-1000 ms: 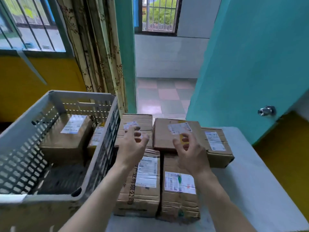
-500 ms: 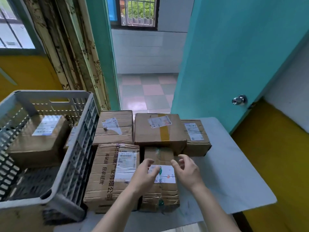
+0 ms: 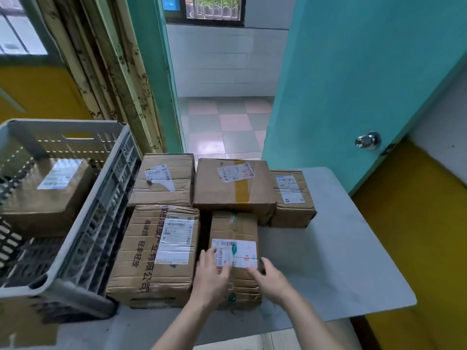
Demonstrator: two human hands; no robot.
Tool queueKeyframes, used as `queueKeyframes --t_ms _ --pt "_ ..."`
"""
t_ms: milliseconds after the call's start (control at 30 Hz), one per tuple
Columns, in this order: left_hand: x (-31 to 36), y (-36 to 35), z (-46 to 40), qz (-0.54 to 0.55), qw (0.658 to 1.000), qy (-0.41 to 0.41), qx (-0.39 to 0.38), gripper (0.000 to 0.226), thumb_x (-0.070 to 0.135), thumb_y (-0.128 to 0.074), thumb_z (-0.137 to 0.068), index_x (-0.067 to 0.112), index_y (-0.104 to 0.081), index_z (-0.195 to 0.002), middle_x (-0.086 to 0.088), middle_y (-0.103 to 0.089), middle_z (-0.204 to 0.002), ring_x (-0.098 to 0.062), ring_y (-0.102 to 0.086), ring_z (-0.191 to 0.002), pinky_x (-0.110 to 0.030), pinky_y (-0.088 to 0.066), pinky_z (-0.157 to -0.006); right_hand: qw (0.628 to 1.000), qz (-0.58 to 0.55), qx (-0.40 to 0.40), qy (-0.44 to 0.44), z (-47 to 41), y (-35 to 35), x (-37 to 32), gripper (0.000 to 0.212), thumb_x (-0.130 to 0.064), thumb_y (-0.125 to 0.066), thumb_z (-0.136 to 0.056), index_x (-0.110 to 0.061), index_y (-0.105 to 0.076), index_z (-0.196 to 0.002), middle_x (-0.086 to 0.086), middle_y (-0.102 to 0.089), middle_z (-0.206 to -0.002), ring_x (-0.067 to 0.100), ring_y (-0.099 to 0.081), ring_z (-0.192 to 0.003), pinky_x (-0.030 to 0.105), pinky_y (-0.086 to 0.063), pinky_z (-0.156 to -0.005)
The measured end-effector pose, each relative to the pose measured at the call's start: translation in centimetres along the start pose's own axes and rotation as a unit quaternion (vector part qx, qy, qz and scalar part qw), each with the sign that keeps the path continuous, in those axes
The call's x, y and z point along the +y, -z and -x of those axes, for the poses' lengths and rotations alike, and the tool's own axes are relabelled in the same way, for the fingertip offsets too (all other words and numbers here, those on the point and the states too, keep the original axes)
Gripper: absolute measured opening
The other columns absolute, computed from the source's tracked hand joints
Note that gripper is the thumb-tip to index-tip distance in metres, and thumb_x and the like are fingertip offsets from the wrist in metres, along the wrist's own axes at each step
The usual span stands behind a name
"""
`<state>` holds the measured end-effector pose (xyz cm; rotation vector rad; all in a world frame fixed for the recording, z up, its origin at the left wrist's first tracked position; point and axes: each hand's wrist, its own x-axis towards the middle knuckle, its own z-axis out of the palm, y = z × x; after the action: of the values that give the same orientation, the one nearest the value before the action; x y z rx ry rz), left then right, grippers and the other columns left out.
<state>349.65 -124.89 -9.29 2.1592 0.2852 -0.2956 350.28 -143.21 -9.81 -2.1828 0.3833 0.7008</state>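
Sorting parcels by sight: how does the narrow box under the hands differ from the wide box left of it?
The narrow box is slimmer than the wide box. The wide box bears black printed characters; the narrow box has green tape marks instead. The left hand and right hand rest on the narrow box, neither on the wide box's label. Both are creased brown cardboard with white labels.

Five cardboard boxes (image 3: 233, 188) sit mid-frame on one table (image 3: 341, 248). One more box (image 3: 50, 193) lies in the single crate (image 3: 83, 223) at left. Two hands are at the bottom: left hand (image 3: 211, 276) and right hand (image 3: 273, 281).
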Motion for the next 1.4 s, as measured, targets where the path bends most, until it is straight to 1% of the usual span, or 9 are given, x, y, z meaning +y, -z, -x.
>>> queueKeyframes --t_ms 233,400,533,667,900,1033,1167,1300,1400 --pt "-1.7 -1.2 -0.7 -0.037 0.997 0.066 -0.001 0.064 0.035 -0.068 -0.093 0.017 -0.043 -0.149 -0.001 -0.056 -0.145 -0.02 -0.053 -0.133 -0.042 -0.042 -0.115 0.997 0.014 -0.059 0.051 -2.4 2.3 1.8 0.063 -0.062 -0.061 -0.093 -0.027 -0.05 -0.144 -0.008 -0.063 -0.139 0.014 -0.061 -0.122 0.03 -0.048 -0.101" --pt "-2.1 -0.9 0.2 -0.004 0.996 0.077 -0.053 0.086 0.053 -0.072 -0.089 0.025 -0.028 -0.158 0.001 -0.047 -0.148 -0.02 -0.049 -0.135 -0.039 -0.04 -0.116 0.993 0.034 -0.089 0.074 -2.9 2.9 4.4 0.128 -0.097 -0.063 -0.055 -0.03 -0.029 -0.159 -0.009 -0.054 -0.148 0.012 -0.058 -0.127 0.035 -0.047 -0.11" --pt "-3.4 -1.8 1.3 0.015 0.989 0.085 -0.122 0.116 0.061 -0.073 -0.082 0.035 0.007 -0.161 0.005 -0.039 -0.158 -0.015 -0.045 -0.14 -0.035 -0.035 -0.119 0.988 0.003 -0.133 0.074 -2.3 2.5 4.5 0.114 -0.068 -0.076 -0.077 -0.034 -0.01 -0.163 -0.014 -0.053 -0.147 0.008 -0.057 -0.126 0.023 -0.044 -0.107" --pt "-4.0 -2.3 1.3 -0.001 0.99 0.077 -0.121 0.111 0.05 -0.071 -0.09 0.028 0.012 -0.16 0.007 -0.047 -0.153 -0.013 -0.051 -0.134 -0.03 -0.038 -0.114 0.99 -0.018 -0.124 0.064 -2.4 1.6 4.8 0.114 -0.071 -0.074 -0.076 -0.047 -0.003 -0.161 -0.02 -0.061 -0.137 0.005 -0.063 -0.12 0.029 -0.048 -0.108" --pt "-4.2 -1.9 0.2 -0.033 0.989 0.104 -0.102 0.108 0.087 -0.054 -0.07 0.032 -0.017 -0.155 0.003 -0.052 -0.147 -0.018 -0.056 -0.129 -0.038 -0.046 -0.108 0.991 0.0 -0.129 0.038 -1.4 2.6 3.6 0.096 -0.068 -0.07 -0.084 -0.041 -0.017 -0.16 -0.013 -0.056 -0.144 0.009 -0.056 -0.119 0.023 -0.046 -0.098" --pt "-3.5 -2.4 -0.3 -0.083 0.987 0.112 -0.084 0.073 0.071 -0.052 -0.091 0.029 -0.032 -0.147 -0.004 -0.054 -0.138 -0.025 -0.059 -0.123 -0.04 -0.049 -0.102 0.996 0.017 -0.088 0.017 -1.4 1.9 3.0 0.069 -0.069 -0.06 -0.09 -0.039 -0.039 -0.149 -0.012 -0.062 -0.138 0.01 -0.058 -0.111 0.028 -0.048 -0.099" --pt "-3.4 -2.5 -0.5 -0.094 0.984 0.126 -0.088 0.071 0.069 -0.056 -0.091 0.025 -0.035 -0.143 -0.005 -0.058 -0.135 -0.025 -0.062 -0.119 -0.041 -0.051 -0.1 0.996 0.016 -0.086 0.007 -1.7 2.1 3.2 0.067 -0.068 -0.066 -0.087 -0.034 -0.046 -0.142 -0.011 -0.064 -0.133 0.012 -0.061 -0.115 0.028 -0.048 -0.1" --pt "-2.5 -2.0 -2.2 -0.03 0.979 0.172 -0.107 0.088 0.079 -0.056 -0.082 0.017 -0.032 -0.139 -0.003 -0.065 -0.132 -0.021 -0.066 -0.114 -0.041 -0.056 -0.095 0.997 0.039 -0.06 -0.016 -2.5 3.1 1.8 0.064 -0.077 -0.06 -0.084 -0.025 -0.055 -0.12 -0.01 -0.063 -0.117 0.011 -0.061 -0.104 0.029 -0.049 -0.081" --pt "-1.8 -2.1 -3.2 -0.053 0.978 0.176 -0.096 0.069 0.075 -0.052 -0.088 0.019 -0.032 -0.125 -0.004 -0.069 -0.122 -0.019 -0.071 -0.102 -0.042 -0.061 -0.087 0.998 0.052 -0.034 -0.031 -3.9 3.0 1.2 0.067 -0.083 -0.058 -0.08 -0.023 -0.056 -0.107 -0.004 -0.066 -0.111 0.012 -0.063 -0.096 0.029 -0.051 -0.071"
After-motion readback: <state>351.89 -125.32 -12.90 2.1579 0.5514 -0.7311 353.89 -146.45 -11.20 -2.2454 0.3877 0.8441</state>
